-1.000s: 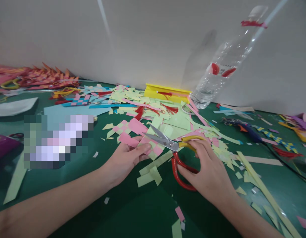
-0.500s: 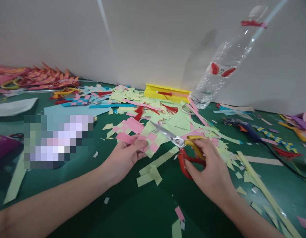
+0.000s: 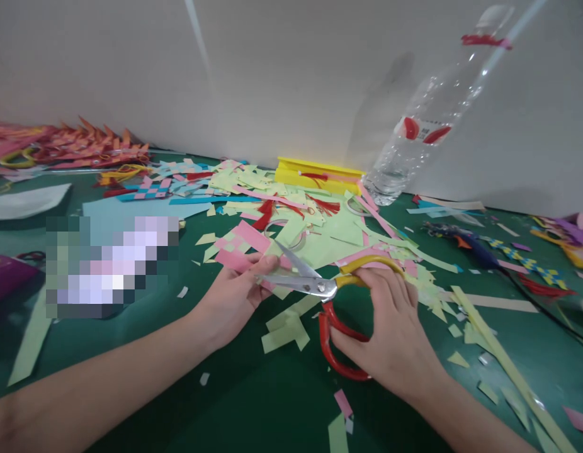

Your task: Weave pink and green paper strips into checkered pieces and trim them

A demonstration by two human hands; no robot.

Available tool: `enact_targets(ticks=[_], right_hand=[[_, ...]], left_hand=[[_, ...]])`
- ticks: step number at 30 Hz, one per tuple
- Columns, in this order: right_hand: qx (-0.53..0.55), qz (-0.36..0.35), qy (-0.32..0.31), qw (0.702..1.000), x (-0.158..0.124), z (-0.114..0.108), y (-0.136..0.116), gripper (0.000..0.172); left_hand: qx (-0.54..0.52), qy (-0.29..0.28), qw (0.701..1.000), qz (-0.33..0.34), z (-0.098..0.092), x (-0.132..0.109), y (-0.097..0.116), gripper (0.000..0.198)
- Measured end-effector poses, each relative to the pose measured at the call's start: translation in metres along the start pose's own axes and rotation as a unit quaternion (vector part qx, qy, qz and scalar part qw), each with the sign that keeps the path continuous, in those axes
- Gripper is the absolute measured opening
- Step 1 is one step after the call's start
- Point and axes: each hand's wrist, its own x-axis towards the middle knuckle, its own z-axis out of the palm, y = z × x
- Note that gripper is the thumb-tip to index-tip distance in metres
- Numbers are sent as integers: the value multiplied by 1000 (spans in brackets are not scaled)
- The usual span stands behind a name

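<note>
Your left hand [image 3: 239, 292], at the centre of the frame, held a piece of woven pink-and-green paper [image 3: 284, 267] in a closed pinch grip of thumb against fingers. Much of the piece was hidden by the thumb and blades, and its outer limit was hard to separate from the similar paper scraps [image 3: 339, 236] behind it. Your right hand [image 3: 388, 321], right of centre, had its grip partly spread in the red and yellow handles of the scissors [image 3: 323, 287]; some of its fingers were concealed. The blades stood apart, the lower one crossing in front of your left fingers; whether it touched paper or skin you could not tell. Both forearms were cut off by the frame.

Around these, on the green tabletop [image 3: 254, 409], a red tassel [image 3: 264, 214] lay among the scraps, beside a partly covered grey ring whose nature was unclear. At left, pixelation masked a pale lilac object [image 3: 131, 255], and the frame edge cut a purple item [image 3: 8, 277]. An orange-red pile [image 3: 93, 148], upper left, was likewise cropped. A clear bottle [image 3: 414, 132] leaned at upper right.
</note>
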Motion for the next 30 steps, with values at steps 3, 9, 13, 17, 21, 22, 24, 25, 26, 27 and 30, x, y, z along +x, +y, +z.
enact_targets(ticks=[3,9,13,17,21,22,24,25,26,27,30], right_hand=[[-10,-2,-8,1000,-1,3,1,53],[-10,17,-17,1000,1,3,6,55],[-8,22,-17,1000,0,2,6,55],[-13,21,-9,1000,1,3,5,54],[-24,10,4,1000,2,3,6,53],[-27,8,4,1000,2,3,6,53],[-30,6,1,1000,1,3,7,53],[-30,7,-2,1000,0,3,8,53],[-30,9,-5,1000,0,3,8,52],[-29,11,-7,999,-1,3,9,51],[-27,11,-12,999,-1,3,9,48]], left_hand=[[18,-23,1000,8,2,-4,2,16],[44,-3,999,4,2,-6,2,21],[61,0,998,5,0,-5,0,24],[74,-3,997,4,-1,-5,-1,21],[71,-5,997,7,1,-4,0,21],[73,-6,997,6,1,-4,0,22],[75,-9,997,8,2,-5,0,24],[76,-12,997,8,2,-5,1,25],[77,-16,997,6,1,-5,1,25],[77,-20,997,4,1,-5,1,26],[74,-27,997,-1,0,-4,0,26]])
